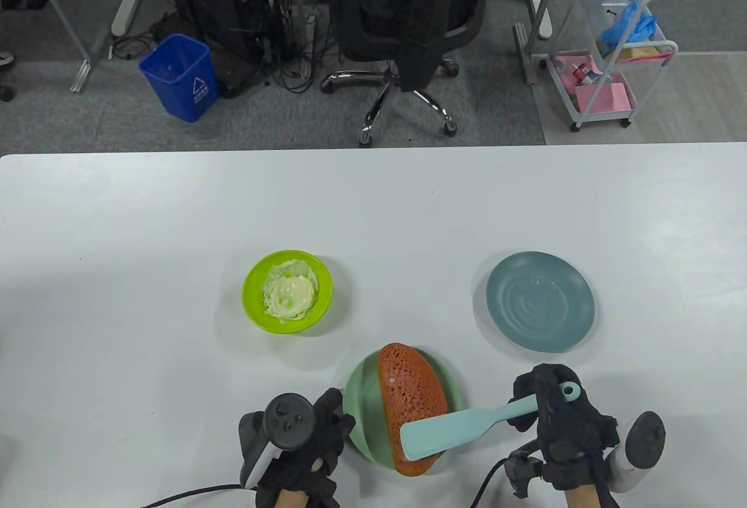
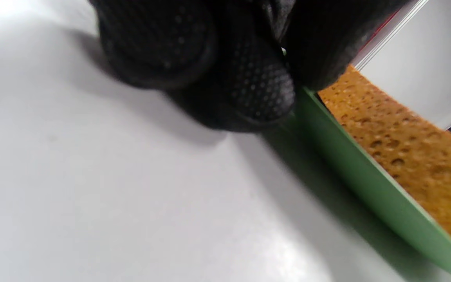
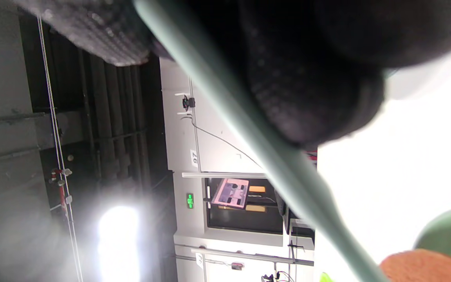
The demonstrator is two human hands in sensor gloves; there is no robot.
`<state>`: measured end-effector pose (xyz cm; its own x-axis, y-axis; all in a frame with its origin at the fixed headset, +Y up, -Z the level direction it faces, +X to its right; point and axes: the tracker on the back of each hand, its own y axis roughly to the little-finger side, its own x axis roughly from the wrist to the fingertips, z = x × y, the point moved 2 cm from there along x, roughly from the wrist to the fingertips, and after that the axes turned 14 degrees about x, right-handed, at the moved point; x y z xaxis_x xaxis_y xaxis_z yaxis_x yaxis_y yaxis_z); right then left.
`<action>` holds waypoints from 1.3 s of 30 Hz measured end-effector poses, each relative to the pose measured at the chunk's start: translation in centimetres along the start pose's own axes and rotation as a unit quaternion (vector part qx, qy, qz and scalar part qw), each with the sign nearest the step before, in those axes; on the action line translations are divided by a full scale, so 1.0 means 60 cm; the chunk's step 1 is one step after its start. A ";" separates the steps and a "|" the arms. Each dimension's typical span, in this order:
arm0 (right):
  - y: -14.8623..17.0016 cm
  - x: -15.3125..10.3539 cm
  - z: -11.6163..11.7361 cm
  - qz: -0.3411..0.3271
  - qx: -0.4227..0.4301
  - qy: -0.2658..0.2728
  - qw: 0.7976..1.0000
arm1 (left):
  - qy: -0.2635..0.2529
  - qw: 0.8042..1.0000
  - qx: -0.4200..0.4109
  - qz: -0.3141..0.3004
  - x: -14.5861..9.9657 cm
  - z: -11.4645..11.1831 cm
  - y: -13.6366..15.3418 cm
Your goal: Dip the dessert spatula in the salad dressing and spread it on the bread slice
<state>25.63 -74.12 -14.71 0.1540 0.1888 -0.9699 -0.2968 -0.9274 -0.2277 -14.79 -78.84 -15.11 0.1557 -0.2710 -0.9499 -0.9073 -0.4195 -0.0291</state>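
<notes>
A brown porous bread slice [image 1: 408,397] lies on a green plate [image 1: 365,397] at the table's near middle. My right hand [image 1: 554,414] grips the handle of a pale teal dessert spatula [image 1: 461,426]; its blade rests over the near end of the bread. A small white smear shows on the bread's far part. My left hand [image 1: 318,432] rests on the table and touches the plate's left rim; in the left wrist view its fingertips [image 2: 249,86] meet the rim [image 2: 366,184] beside the bread [image 2: 405,149]. A lime bowl [image 1: 287,291] holds pale dressing [image 1: 290,295]. The spatula handle [image 3: 257,145] crosses the right wrist view.
A blue-grey plate [image 1: 540,301] sits at the right, beyond my right hand. The white table's far edge [image 1: 373,149] faces an office chair [image 1: 402,35] and a blue bin [image 1: 180,76] on the floor.
</notes>
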 end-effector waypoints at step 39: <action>-0.020 0.000 -0.048 -0.025 -0.014 0.106 0.994 | 0.001 1.000 0.000 0.000 0.000 -0.001 0.000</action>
<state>28.68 -73.93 -14.16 0.3630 0.1655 -0.9170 -0.2586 -0.9276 -0.2698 -14.80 -78.87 -15.08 0.1557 -0.2722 -0.9496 -0.9073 -0.4195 -0.0286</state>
